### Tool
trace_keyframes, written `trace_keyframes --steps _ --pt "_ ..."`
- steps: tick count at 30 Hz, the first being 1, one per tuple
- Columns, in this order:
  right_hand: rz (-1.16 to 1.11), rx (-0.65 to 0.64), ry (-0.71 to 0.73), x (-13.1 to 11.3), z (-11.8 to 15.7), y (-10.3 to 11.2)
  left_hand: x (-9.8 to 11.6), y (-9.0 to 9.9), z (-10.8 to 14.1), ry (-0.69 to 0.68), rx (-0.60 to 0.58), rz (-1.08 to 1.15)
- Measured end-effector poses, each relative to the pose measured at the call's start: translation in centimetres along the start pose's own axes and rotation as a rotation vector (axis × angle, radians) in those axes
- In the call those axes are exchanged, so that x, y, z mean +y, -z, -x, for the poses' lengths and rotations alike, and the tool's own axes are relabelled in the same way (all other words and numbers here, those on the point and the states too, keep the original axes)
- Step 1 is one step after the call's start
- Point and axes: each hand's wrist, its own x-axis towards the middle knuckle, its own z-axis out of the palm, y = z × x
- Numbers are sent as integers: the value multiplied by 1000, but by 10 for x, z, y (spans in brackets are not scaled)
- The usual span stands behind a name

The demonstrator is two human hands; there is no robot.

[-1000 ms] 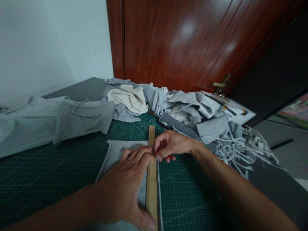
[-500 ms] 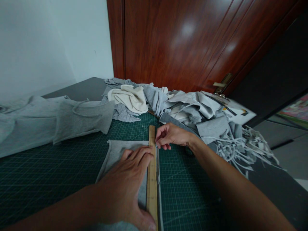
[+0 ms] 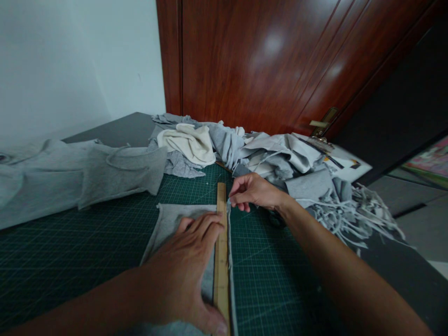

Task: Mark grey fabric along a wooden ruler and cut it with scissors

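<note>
Since one second ago, our right hand point(image 3: 257, 190) had moved toward the far end of the wooden ruler point(image 3: 221, 254), following the right edge of the grey cloth point(image 3: 170, 221); our left hand point(image 3: 185, 261) and the ruler had stayed put.

At the far left we saw a white wall point(image 3: 87, 56), and below it light-grey fabric pieces point(image 3: 124, 179), a loop of cord upon them, spread over the green cutting mat point(image 3: 273, 275). Our left hand lay palm down across the cloth, its fingers nearly straight and loosely spread, gripping nothing; its fingertips pressed on the ruler, and its thumb reached the ruler's near part. The cloth lay flat on the mat near the middle, the ruler lengthwise over its right side, so that a narrow strip showed beyond.

Farther back, a cream cloth point(image 3: 189, 143) rested among a heap of grey scraps point(image 3: 226, 142) before the reddish-brown door point(image 3: 252, 60). Our right hand was curled, thumb and forefinger drawn together on the cloth's edge at its far right corner; we could not tell how much they held. Beyond it, to the right, we had a clipboard point(image 3: 350, 161) and, nearer, a tangle of thin fabric strips point(image 3: 343, 219).
</note>
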Motion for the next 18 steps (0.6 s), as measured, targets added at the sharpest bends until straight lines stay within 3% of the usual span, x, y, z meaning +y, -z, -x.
trace_keyframes --steps 7,14,18 --pt "32 -80 -86 3 -4 -9 0 -1 0 14 -21 -29" --pt "8 54 -69 8 -11 -3 0 0 0 -6 12 -32" --pt "-29 212 4 10 -13 0 3 4 -1 10 -15 -4"
